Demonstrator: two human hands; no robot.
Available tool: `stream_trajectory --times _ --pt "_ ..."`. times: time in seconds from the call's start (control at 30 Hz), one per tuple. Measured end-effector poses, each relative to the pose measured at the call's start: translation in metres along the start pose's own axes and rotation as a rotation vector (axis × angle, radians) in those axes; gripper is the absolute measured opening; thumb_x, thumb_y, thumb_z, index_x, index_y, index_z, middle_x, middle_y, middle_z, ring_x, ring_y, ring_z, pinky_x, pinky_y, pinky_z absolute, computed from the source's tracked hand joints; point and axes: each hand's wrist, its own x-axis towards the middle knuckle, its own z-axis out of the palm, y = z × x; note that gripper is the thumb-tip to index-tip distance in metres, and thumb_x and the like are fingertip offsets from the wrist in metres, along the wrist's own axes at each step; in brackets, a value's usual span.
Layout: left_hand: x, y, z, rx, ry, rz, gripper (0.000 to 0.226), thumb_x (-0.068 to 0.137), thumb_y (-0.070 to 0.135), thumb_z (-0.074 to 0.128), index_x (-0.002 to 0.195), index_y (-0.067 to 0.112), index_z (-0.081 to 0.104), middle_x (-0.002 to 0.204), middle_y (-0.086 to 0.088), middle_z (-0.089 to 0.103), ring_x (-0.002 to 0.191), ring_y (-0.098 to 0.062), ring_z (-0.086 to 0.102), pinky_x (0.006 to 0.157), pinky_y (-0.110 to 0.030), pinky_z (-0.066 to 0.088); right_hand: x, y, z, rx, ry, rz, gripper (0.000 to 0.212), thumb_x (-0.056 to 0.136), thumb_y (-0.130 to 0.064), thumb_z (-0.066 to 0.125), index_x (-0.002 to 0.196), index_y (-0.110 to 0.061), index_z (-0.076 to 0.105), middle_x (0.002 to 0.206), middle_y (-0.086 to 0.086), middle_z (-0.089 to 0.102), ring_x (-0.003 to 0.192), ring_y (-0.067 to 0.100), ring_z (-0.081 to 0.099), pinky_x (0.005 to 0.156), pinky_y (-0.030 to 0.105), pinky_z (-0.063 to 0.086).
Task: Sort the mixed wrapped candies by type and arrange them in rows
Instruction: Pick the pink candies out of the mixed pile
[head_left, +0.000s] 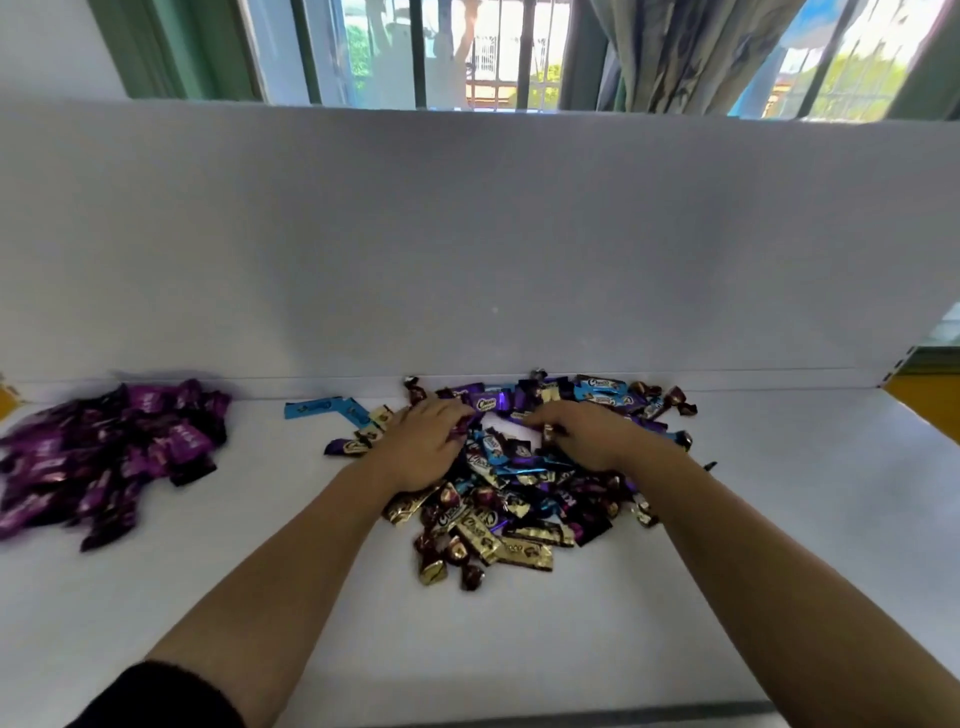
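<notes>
Item examined: mixed pile (524, 499) of wrapped candies, lying at the centre of the white table (779, 571), its far edge against the white back panel (467, 234).

Lettering: "Choco" reads on a gold bar wrapper (524, 552) at the pile's 6 o'clock edge and on a purple wrapper (487, 404) at 12 o'clock. Other print is too small to read.

Appearance: glossy foil in gold, blue, purple and dark red; flat bars mixed with small twist-ended pieces, overlapping without order.

Hands: the left hand (421, 449) rests on the pile's 10 o'clock part, fingers curled, pinching a small dark-red twist candy (460, 429). The right hand (589, 436) lies at 1 o'clock, fingers bent down into the wrappers; whether it holds anything cannot be told.

Surroundings: two blue wrappers (327, 408) lie apart at 10 o'clock. A separate purple pile (109, 452) sits well apart at 9 o'clock, blurred, writing unreadable. A barred window (467, 52) and a curtain (691, 52) stand beyond the panel at 12 o'clock.
</notes>
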Motion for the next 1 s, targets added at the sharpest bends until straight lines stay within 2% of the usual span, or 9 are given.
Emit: stream_trajectory --times 0.1,0.17,0.23,0.3,0.4,0.63,0.8,0.9,1.0 --pt "-0.005 0.004 -0.004 -0.003 -0.105 -0.011 0.052 0.103 0.035 0.034 0.153 0.035 0.017 0.162 0.005 0.008 0.150 -0.021 -0.001 0.120 -0.047 -0.001 -0.010 0.002 -0.011 0.000 0.087 0.049 0.032 0.098 -0.015 0.048 0.127 -0.020 0.060 0.129 0.001 0.059 0.108 0.017 0.055 0.088 0.023 0.039" --pt "-0.009 0.011 -0.009 -0.045 -0.124 -0.018 0.051 0.104 0.035 0.032 0.152 0.036 0.018 0.163 0.006 0.006 0.150 -0.020 -0.003 0.120 -0.047 -0.002 -0.024 -0.001 -0.017 0.037 0.187 0.043 0.021 0.096 -0.020 0.054 0.113 -0.022 0.065 0.109 -0.005 0.064 0.092 0.011 0.057 0.075 0.021 0.038" --pt "-0.016 0.023 -0.013 -0.096 -0.068 0.001 0.048 0.104 0.034 0.033 0.151 0.033 0.024 0.162 0.006 0.010 0.150 -0.019 0.001 0.121 -0.049 0.001 -0.045 -0.004 -0.021 0.108 0.174 0.009 0.011 0.089 -0.029 0.065 0.100 -0.030 0.065 0.097 -0.014 0.063 0.091 0.009 0.061 0.073 0.021 0.044" --pt "-0.024 0.040 -0.016 -0.141 -0.061 0.049 0.045 0.104 0.032 0.034 0.149 0.033 0.030 0.161 0.008 0.015 0.149 -0.017 0.003 0.120 -0.051 0.002 -0.066 -0.006 -0.022 0.136 0.045 -0.022 0.019 0.080 -0.040 0.075 0.095 -0.036 0.065 0.092 -0.019 0.061 0.088 0.003 0.060 0.077 0.022 0.049" --pt "-0.030 0.060 -0.010 -0.119 -0.190 0.064 0.042 0.104 0.036 0.033 0.145 0.045 0.031 0.161 0.014 0.012 0.149 -0.019 -0.007 0.116 -0.059 -0.010 -0.085 -0.001 -0.012 0.094 -0.051 0.014 0.026 0.077 -0.041 0.077 0.102 -0.037 0.069 0.099 -0.020 0.057 0.090 0.005 0.060 0.080 0.027 0.053" --pt "-0.031 0.066 0.000 -0.010 -0.332 0.086 0.052 0.100 0.041 0.035 0.141 0.064 0.013 0.161 0.015 -0.005 0.146 -0.024 -0.021 0.108 -0.062 -0.019 -0.092 0.034 0.002 -0.044 0.215 0.155 0.021 0.086 -0.031 0.068 0.106 -0.036 0.070 0.111 -0.008 0.051 0.099 0.012 0.057 0.086 0.023 0.043" --pt "-0.033 0.070 0.002 -0.084 -0.247 0.048 0.055 0.099 0.029 0.034 0.147 0.052 0.020 0.161 0.016 0.003 0.148 -0.018 -0.016 0.110 -0.060 -0.021 -0.088 0.023 0.008 -0.124 0.176 0.158 0.048 0.086 -0.026 0.063 0.133 -0.028 0.055 0.124 -0.004 0.050 0.115 0.017 0.051 0.097 0.032 0.045" --pt "-0.035 0.078 0.000 -0.099 -0.101 0.035 0.046 0.099 0.019 0.033 0.142 0.035 0.038 0.158 0.011 0.024 0.149 -0.019 0.000 0.115 -0.057 -0.012 -0.081 0.025 0.009 -0.186 0.149 0.181 0.042 0.090 -0.028 0.059 0.132 -0.029 0.056 0.119 -0.002 0.051 0.114 0.019 0.052 0.093 0.036 0.047" --pt "-0.040 0.102 -0.006 -0.057 0.077 0.219 0.033 0.099 0.019 0.035 0.129 0.023 0.049 0.131 0.002 0.048 0.125 -0.023 0.043 0.108 -0.043 0.030 -0.081 0.032 0.003 -0.175 0.175 0.169 0.027 0.092 -0.031 0.057 0.117 -0.030 0.066 0.109 -0.003 0.058 0.105 0.016 0.053 0.084 0.032 0.047"
